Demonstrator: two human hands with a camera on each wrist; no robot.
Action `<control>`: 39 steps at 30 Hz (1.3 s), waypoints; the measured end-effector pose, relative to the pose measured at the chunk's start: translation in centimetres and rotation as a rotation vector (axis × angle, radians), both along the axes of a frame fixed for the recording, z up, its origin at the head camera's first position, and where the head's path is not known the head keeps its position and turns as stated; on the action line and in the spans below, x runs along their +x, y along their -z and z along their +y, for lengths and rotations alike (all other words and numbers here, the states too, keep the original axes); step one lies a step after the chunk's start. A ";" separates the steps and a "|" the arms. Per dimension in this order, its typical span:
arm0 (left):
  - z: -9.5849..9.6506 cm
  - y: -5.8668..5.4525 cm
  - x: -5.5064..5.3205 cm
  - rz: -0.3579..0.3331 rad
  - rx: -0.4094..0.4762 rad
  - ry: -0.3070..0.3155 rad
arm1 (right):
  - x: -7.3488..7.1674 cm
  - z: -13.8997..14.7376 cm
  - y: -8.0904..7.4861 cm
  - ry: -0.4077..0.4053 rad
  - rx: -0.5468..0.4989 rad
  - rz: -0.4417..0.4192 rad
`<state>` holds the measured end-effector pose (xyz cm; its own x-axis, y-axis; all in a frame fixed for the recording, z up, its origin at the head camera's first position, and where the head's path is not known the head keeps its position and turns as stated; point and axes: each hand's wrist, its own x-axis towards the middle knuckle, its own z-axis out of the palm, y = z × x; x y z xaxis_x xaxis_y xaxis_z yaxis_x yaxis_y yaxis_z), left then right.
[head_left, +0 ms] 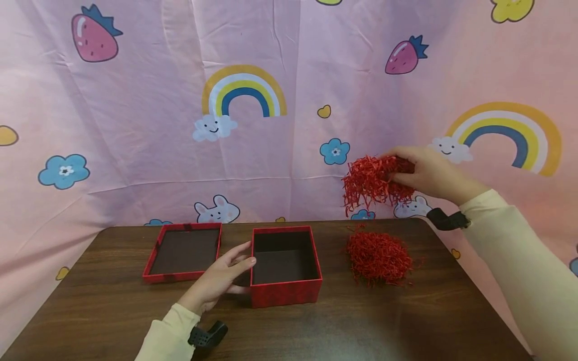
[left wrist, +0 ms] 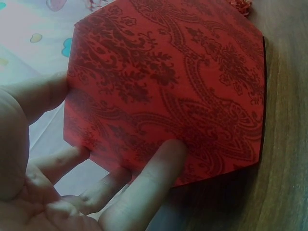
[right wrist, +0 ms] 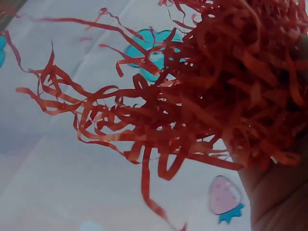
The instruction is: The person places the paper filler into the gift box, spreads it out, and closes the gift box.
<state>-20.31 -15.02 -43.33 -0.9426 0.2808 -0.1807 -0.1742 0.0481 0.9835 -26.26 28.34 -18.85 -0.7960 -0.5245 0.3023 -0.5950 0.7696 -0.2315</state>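
Observation:
My right hand [head_left: 424, 170] grips a fluffy bunch of red shredded paper [head_left: 370, 181] in the air at the right. In the right wrist view the crinkled paper strips [right wrist: 231, 91] dangle from the fingers. Below that bunch, a heap of the same red shredded paper [head_left: 379, 258] lies on the table. My left hand [head_left: 221, 276] rests against the left side of a lidless red box [head_left: 286, 293], with a dark inside and nothing in it. Spread fingers touch its patterned outer wall [left wrist: 192, 96] in the left wrist view.
Left of the box, a red-edged lid [head_left: 185, 250] lies with its dark inside facing up. The brown wooden table [head_left: 361, 326] ends at a hanging pastel cloth [head_left: 298, 150] behind it. Stray paper strips lie around the heap.

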 end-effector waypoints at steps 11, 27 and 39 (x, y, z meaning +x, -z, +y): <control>0.0 0.1 -0.1 -0.007 0.000 -0.010 | 1.5 -3.4 -2.5 -0.056 0.043 0.068; -0.1 0.2 -0.1 -0.006 0.014 -0.001 | 2.7 -9.1 -2.7 -0.270 0.118 0.104; -0.3 0.5 -0.3 0.021 0.029 0.036 | 3.3 -12.1 -3.4 -0.364 0.068 0.113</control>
